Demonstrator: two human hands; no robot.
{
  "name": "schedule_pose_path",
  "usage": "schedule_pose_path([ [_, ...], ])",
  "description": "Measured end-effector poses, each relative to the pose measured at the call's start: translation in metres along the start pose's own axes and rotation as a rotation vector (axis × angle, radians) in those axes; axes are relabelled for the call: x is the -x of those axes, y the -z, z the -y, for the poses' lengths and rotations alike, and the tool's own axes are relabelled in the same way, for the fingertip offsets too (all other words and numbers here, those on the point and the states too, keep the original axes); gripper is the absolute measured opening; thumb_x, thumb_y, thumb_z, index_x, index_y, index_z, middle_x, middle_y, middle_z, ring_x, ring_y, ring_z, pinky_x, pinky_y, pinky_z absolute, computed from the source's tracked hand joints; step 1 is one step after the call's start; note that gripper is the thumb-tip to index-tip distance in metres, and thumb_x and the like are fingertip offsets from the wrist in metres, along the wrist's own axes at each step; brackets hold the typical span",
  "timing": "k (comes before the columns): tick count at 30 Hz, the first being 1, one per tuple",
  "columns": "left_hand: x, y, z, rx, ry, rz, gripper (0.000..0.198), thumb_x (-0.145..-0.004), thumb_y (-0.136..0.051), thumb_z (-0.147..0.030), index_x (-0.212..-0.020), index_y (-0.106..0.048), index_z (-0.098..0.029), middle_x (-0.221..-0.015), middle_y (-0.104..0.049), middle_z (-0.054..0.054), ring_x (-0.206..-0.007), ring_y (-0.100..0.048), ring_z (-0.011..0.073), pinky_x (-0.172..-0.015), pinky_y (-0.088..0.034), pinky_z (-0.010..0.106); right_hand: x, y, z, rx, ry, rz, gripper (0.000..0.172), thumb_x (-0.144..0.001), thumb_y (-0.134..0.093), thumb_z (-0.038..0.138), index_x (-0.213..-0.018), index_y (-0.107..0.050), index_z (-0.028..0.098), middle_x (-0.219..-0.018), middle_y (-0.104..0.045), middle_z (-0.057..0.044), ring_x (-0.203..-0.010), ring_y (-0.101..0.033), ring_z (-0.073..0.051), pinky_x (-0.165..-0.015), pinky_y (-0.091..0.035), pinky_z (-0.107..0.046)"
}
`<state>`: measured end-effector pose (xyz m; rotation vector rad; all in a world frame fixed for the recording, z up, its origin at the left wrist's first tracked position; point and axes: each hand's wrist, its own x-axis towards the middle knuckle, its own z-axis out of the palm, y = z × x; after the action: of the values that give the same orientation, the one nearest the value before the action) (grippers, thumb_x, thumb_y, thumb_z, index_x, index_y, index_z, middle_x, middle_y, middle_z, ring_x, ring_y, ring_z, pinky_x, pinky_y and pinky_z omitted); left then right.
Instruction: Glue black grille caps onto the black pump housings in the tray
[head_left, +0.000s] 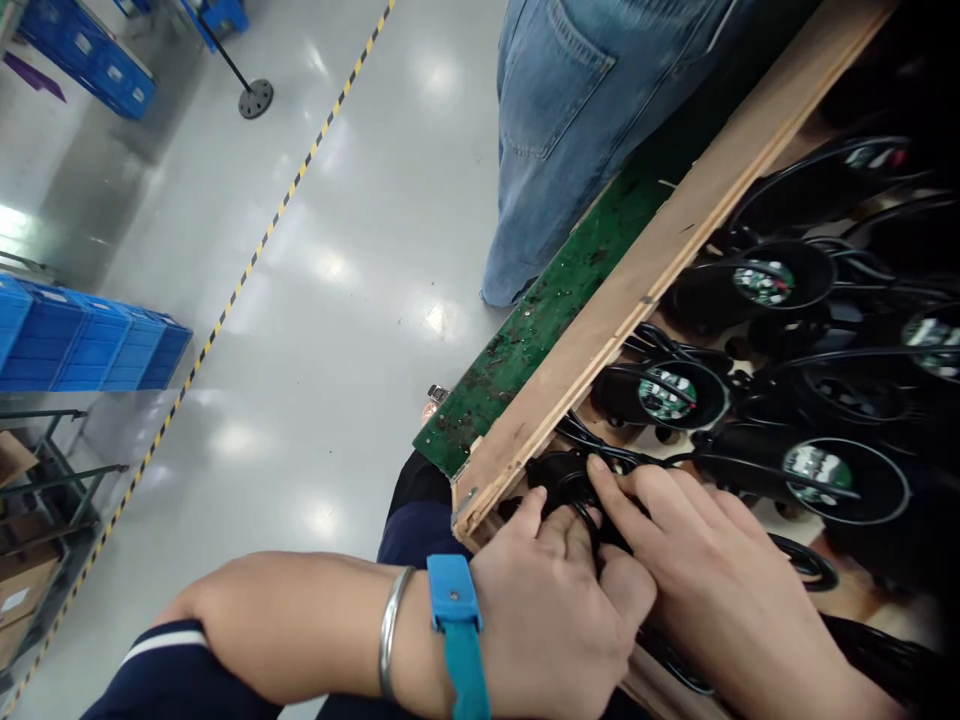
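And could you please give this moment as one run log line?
left hand: at black part; right hand: close beside left hand; wooden box: black tubes, green circuit boards showing

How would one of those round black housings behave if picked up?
The black housing might roll if laid sideways, being round. Its exposed circuit board is probably delicate. The thin, looping cable beside it would likely flop about.

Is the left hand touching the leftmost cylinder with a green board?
Apart: the head view shows black cables and a finger of the right hand between the left hand and that cylinder.
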<state>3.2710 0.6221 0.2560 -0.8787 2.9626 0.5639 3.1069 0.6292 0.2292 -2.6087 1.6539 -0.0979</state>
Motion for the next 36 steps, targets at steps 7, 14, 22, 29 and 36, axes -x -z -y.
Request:
schedule_pose_path([
  [7, 0.003, 0.006, 0.004, 0.043, 0.006, 0.031, 0.039, -0.088, -0.044, -0.031, -0.116, -0.052, -0.004, -0.119, -0.065, 0.021, -0.115, -0.061, 0.0289, -0.108, -0.037, 0.047, 0.023, 0.006, 0.015, -0.119, -0.013, -0.157, 0.037, -0.092, -0.034, 0.015, -0.103, -0.069, 0.008, -0.114, -0.066, -0.016, -0.103, -0.059, -0.027, -0.088, -0.043, -0.050],
  [14, 0.005, -0.007, 0.003, 0.194, 0.035, 0.016, 0.092, -0.079, -0.046, -0.077, -0.132, -0.042, -0.001, -0.126, -0.062, 0.022, -0.117, -0.060, 0.0294, -0.115, -0.030, 0.045, 0.043, -0.009, 0.023, -0.086, 0.006, 0.000, 0.041, -0.082, -0.042, 0.015, -0.115, -0.067, 0.010, -0.133, -0.055, -0.019, -0.116, -0.053, -0.030, -0.100, -0.038, -0.055],
  [22, 0.022, 0.004, 0.021, 0.132, -0.054, 0.002, 0.090, -0.079, -0.051, -0.073, -0.134, -0.042, -0.003, -0.121, -0.065, 0.021, -0.117, -0.060, 0.0282, -0.104, -0.044, 0.042, 0.034, -0.004, 0.029, -0.081, -0.064, -0.123, 0.035, -0.090, -0.041, 0.019, -0.108, -0.070, 0.014, -0.127, -0.061, -0.014, -0.110, -0.057, -0.027, -0.106, -0.034, -0.059],
  [29, 0.031, 0.004, 0.021, -0.154, -0.072, 0.086, 0.094, -0.072, -0.068, -0.064, -0.133, -0.046, 0.004, -0.139, -0.050, 0.026, -0.133, -0.044, 0.0347, -0.108, -0.038, 0.046, 0.038, -0.008, 0.028, -0.101, -0.046, -0.162, 0.038, -0.095, -0.040, 0.026, -0.120, -0.065, 0.011, -0.134, -0.056, -0.013, -0.120, -0.053, -0.025, -0.105, -0.038, -0.053],
  [36, 0.022, -0.005, 0.016, -0.379, -0.060, -0.015, 0.038, -0.092, -0.040, -0.018, -0.119, -0.063, -0.005, -0.128, -0.062, 0.018, -0.115, -0.060, 0.0278, -0.089, -0.050, 0.039, 0.042, -0.015, 0.027, -0.122, -0.028, -0.129, 0.037, -0.090, -0.046, 0.026, -0.119, -0.066, 0.012, -0.137, -0.053, -0.016, -0.123, -0.049, -0.029, -0.101, -0.039, -0.058],
])
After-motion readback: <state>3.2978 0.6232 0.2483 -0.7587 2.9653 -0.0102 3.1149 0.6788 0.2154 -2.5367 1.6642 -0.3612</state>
